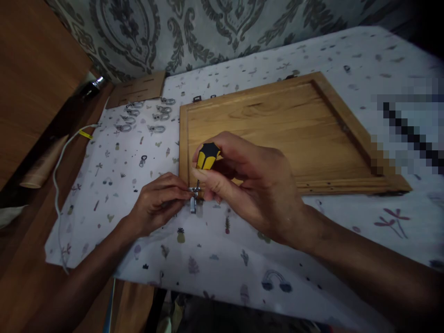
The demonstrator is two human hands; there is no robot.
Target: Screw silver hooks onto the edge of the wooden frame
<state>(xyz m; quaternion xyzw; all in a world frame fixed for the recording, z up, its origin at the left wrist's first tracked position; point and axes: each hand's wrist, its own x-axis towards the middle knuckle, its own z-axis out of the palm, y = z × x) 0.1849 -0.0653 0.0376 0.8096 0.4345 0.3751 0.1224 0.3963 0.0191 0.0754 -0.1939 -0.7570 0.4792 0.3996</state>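
A wooden cabinet door lies flat on a white patterned cloth. My right hand is closed around a screwdriver with a yellow and black handle, held upright at the door's near left corner. Its tip meets a small metal hinge at that corner. My left hand pinches the hinge from the left and holds it against the door's edge.
Several more metal hinges lie on the cloth at the back left. A small wooden panel rests behind them. A white cable runs along the cloth's left edge. A patterned wall stands at the back, brown wood to the left.
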